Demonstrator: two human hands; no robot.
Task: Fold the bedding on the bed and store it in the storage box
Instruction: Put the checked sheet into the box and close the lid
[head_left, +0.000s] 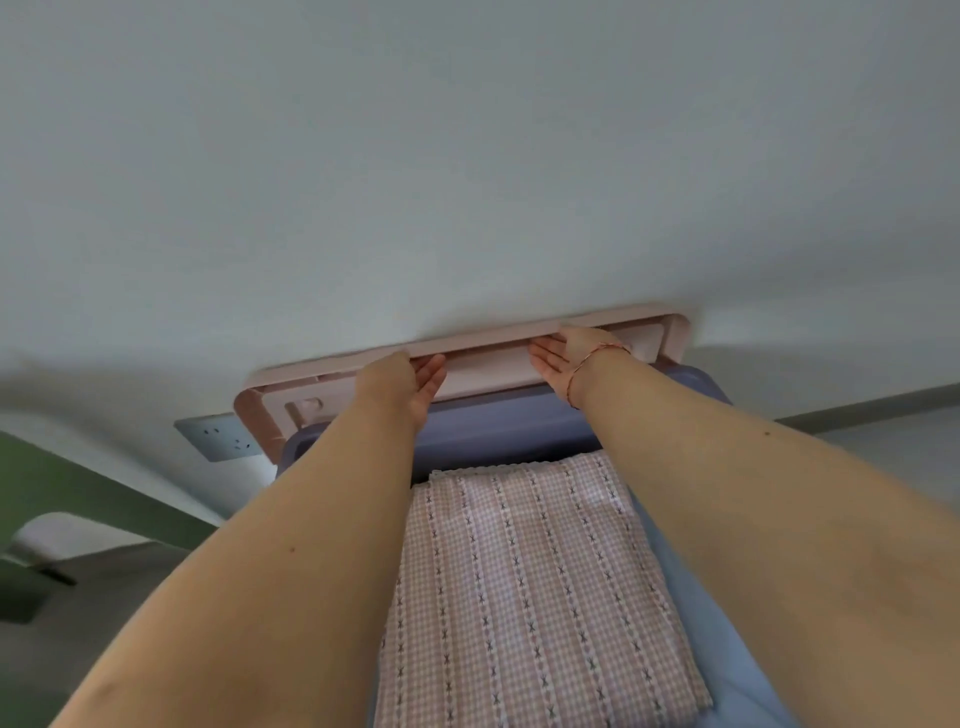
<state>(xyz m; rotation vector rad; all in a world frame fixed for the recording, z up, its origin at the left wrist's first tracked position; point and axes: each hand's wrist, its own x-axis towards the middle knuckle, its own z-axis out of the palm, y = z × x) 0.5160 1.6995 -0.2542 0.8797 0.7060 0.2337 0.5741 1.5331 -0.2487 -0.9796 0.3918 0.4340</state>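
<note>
A folded pink checked bedding (524, 587) lies inside the blue storage box (493, 431), filling most of it. The box's pink lid (478, 358) stands open, leaning back against the white wall. My left hand (405, 387) grips the lid's upper edge left of centre, fingers curled over it. On the right part of the same edge rests my right hand (566, 358), with a red string bracelet at its wrist. Both forearms reach over the bedding.
A wall socket (218, 436) sits left of the lid. A green and white piece of furniture (57, 499) stands at the far left. Grey floor (104, 587) shows on the left, and a skirting line runs along the wall at right.
</note>
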